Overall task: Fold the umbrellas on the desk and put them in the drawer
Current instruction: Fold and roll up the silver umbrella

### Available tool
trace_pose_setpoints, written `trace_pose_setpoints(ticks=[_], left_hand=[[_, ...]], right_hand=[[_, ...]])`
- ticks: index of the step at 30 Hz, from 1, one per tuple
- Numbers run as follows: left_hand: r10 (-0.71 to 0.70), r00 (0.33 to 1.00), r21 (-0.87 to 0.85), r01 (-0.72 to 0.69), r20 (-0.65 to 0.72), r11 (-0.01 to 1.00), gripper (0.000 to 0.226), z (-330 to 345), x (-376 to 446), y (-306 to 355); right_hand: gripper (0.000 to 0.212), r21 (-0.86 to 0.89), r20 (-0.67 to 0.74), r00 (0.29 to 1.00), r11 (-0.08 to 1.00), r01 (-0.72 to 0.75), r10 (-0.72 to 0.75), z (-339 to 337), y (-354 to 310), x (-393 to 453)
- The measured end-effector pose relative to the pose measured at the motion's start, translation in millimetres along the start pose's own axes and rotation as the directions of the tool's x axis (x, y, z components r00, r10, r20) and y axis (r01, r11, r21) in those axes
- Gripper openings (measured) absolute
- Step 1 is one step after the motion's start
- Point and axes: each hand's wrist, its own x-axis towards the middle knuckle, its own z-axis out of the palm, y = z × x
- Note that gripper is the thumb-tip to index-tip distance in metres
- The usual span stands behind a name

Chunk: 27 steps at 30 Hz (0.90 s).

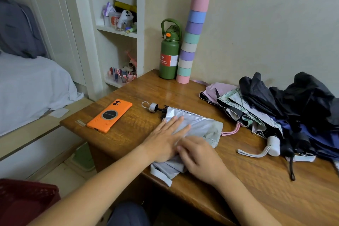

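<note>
glossy wood desk (256, 189), shiny silver cloth umbrella (200, 124), matt orange plastic phone case (110, 115)

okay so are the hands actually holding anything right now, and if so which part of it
Nothing is gripped. The left hand lies flat, pressing the middle of the silver umbrella's canopy; the right hand rests on its nearer folds. Whether its fingertips pinch fabric cannot be told.

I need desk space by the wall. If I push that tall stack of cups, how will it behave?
The cup stack would probably tip: it is tall, narrow and already leaning. Being separate nested cups, it may come apart. It might knock the green bottle standing right beside it.
</note>
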Motion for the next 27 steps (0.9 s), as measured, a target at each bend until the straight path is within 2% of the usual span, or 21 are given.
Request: trace_pose_setpoints(ticks=[2,4,5,7,9,11,13,14,16,18,24,27], left_hand=[[-0.012,1.0,-0.032,0.012,-0.006,0.999,0.08,-1,1,2],[-0.017,1.0,-0.062,0.016,-0.008,0.998,0.074,-1,2,4],[-0.015,1.0,-0.067,0.014,-0.011,0.998,0.072,-1,3,4],[-0.013,1.0,-0.068,0.011,-0.022,0.998,0.071,-1,3,3],[-0.018,0.999,-0.075,0.016,-0.031,0.997,0.071,1,3,1],[-0.022,0.999,-0.087,0.02,-0.027,0.996,0.071,2,3,0],[-0.025,1.0,-0.089,0.023,-0.016,0.996,0.072,1,3,0],[-0.023,1.0,-0.084,0.022,-0.009,0.996,0.073,0,3,1],[-0.015,1.0,-0.075,0.015,-0.003,0.997,0.074,1,3,0],[-0.007,1.0,-0.075,0.006,-0.007,0.997,0.073,3,4,-3],[0.011,1.0,-0.062,-0.01,0.014,0.998,0.075,4,4,-6],[0.023,1.0,-0.055,-0.021,0.022,0.998,0.075,2,2,-8]], right_hand=[[0.011,-0.029,-0.116,0.991,0.997,-0.072,0.068,-4,15,14],[0.02,-0.124,-0.207,0.974,0.984,-0.125,0.098,-9,35,27],[0.031,-0.204,-0.205,0.971,0.965,-0.163,0.121,-10,47,33],[0.057,-0.337,-0.107,0.963,0.902,-0.269,0.247,-13,67,39],[0.072,-0.339,-0.02,0.944,0.886,-0.316,0.329,-12,80,34],[0.065,-0.245,-0.04,0.966,0.934,-0.258,0.257,-11,86,19],[0.042,-0.123,-0.079,0.986,0.98,-0.158,0.149,-18,89,2],[0.034,-0.068,-0.067,0.992,0.991,-0.114,0.109,-23,91,-4],[0.031,-0.006,-0.008,0.998,0.998,-0.056,0.056,-36,93,-11],[0.028,0.004,0.041,0.998,0.999,-0.044,0.044,-45,94,-12],[0.016,-0.059,0.042,0.998,0.997,0.041,-0.038,-52,104,-10],[0.014,-0.078,0.062,0.998,0.997,0.002,0.003,-54,108,-8]])
